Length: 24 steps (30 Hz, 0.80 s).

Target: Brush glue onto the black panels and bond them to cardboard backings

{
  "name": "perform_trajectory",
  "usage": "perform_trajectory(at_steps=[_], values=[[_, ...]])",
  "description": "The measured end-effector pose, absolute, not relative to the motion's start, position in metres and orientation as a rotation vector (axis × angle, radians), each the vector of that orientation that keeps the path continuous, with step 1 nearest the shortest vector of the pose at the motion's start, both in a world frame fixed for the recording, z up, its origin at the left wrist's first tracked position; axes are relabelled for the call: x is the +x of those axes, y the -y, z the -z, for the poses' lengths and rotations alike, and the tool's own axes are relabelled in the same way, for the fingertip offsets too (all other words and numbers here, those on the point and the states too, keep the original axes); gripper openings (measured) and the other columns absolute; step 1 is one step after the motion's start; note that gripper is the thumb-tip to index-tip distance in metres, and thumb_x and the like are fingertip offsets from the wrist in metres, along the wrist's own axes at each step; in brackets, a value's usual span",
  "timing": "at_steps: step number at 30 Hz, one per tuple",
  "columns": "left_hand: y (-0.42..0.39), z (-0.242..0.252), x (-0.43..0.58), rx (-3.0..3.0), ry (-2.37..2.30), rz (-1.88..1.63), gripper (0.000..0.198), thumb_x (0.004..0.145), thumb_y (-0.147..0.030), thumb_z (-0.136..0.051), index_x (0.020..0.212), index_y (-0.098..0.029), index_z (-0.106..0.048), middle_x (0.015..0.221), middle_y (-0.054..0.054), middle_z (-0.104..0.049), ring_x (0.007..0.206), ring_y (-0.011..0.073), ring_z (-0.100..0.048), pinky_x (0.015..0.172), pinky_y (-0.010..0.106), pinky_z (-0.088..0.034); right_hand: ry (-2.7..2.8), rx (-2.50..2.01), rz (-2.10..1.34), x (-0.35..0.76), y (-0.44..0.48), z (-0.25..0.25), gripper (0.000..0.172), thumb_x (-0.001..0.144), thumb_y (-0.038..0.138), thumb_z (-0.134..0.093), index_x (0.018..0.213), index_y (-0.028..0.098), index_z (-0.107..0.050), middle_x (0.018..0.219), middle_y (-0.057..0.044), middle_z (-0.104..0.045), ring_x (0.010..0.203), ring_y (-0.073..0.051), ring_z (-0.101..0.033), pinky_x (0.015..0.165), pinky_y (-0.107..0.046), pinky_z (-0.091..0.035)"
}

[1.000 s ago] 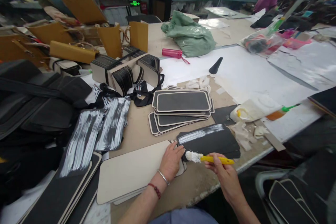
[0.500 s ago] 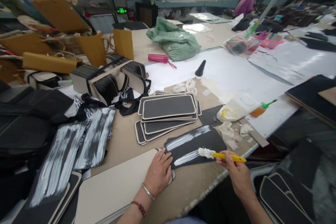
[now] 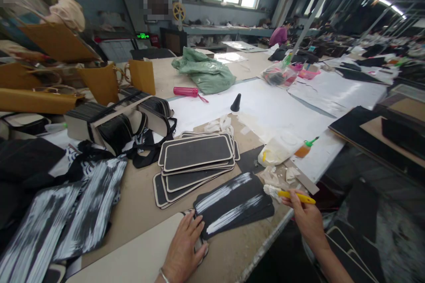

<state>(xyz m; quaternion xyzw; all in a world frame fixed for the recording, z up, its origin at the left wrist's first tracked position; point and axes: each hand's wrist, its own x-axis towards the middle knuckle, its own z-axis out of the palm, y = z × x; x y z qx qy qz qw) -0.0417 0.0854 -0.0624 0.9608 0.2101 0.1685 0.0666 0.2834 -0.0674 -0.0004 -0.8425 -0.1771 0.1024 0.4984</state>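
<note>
My right hand (image 3: pixel 303 212) grips a brush by its yellow handle (image 3: pixel 299 197); white paste coats the bristles (image 3: pixel 272 191), which are over the right end of a black panel (image 3: pixel 229 205). Two white streaks run along that panel. My left hand (image 3: pixel 186 245) lies flat, fingers apart, on a stack of beige boards (image 3: pixel 133 252), fingertips close to the panel's left edge. Just behind is a pile of black pieces with beige borders (image 3: pixel 197 152). To the left lie black pieces smeared with white paste (image 3: pixel 91 212).
A plastic tub with pale paste (image 3: pixel 277 152) and an orange-filled bottle (image 3: pixel 303 148) stand right of the panel. Farther back are a black cone (image 3: pixel 236 103), a pink cylinder (image 3: pixel 186 92) and a green bag (image 3: pixel 206 70). Tan bags (image 3: pixel 99 82) and another person (image 3: pixel 59 0) are at left.
The brush has moved right along the panel, and the lower white streak now runs farther right. My left hand stays on the boards. The view has tilted up and shifted.
</note>
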Motion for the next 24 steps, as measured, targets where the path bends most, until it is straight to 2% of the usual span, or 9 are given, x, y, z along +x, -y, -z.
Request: perform_trajectory(at_steps=[4,8,11,19,24], values=[[-0.085,0.067,-0.041,2.957,-0.62,-0.546,0.041,0.069,-0.032,-0.064,0.108,-0.02,-0.059,0.114,0.006,-0.062,0.109,0.0301,-0.054,0.084,0.045,-0.054,0.949,-2.041,-0.004,0.258,0.057,0.004,0.033,0.08,0.051,-0.047,0.085,0.021,-0.06,0.083,-0.007,-0.064,0.08,-0.023,-0.062,0.078,-0.039,-0.05],[-0.086,0.071,-0.042,2.997,-0.588,-0.562,0.04,0.071,-0.03,-0.063,0.109,-0.021,-0.058,0.115,0.006,-0.062,0.108,0.029,-0.055,0.085,0.044,-0.053,1.272,-1.907,-0.093,0.211,0.054,0.005,0.019,0.087,0.03,-0.043,0.094,0.023,-0.059,0.088,-0.005,-0.062,0.086,-0.018,-0.061,0.077,-0.031,-0.051],[-0.086,0.073,-0.042,3.011,-0.569,-0.577,0.04,0.071,-0.032,-0.062,0.11,-0.021,-0.058,0.114,0.007,-0.062,0.108,0.0289,-0.055,0.084,0.043,-0.054,1.352,-1.857,-0.187,0.199,0.053,-0.001,0.019,0.088,0.025,-0.042,0.099,0.024,-0.058,0.091,-0.004,-0.061,0.087,-0.016,-0.06,0.077,-0.027,-0.051],[-0.082,0.08,-0.044,2.968,-0.656,-0.627,0.039,0.072,-0.028,-0.059,0.111,-0.021,-0.056,0.117,0.012,-0.059,0.109,0.0282,-0.054,0.083,0.041,-0.053,1.354,-1.97,0.042,0.251,0.04,0.013,0.02,0.087,0.028,-0.044,0.098,0.022,-0.06,0.092,-0.007,-0.062,0.089,-0.02,-0.06,0.08,-0.036,-0.051],[-0.082,0.079,-0.044,2.966,-0.638,-0.603,0.04,0.074,-0.029,-0.059,0.113,-0.02,-0.055,0.118,0.012,-0.058,0.11,0.0283,-0.053,0.083,0.041,-0.053,1.59,-1.86,0.001,0.24,0.038,0.01,0.023,0.088,0.021,-0.042,0.106,0.022,-0.056,0.096,-0.007,-0.062,0.091,-0.017,-0.06,0.08,-0.03,-0.052]])
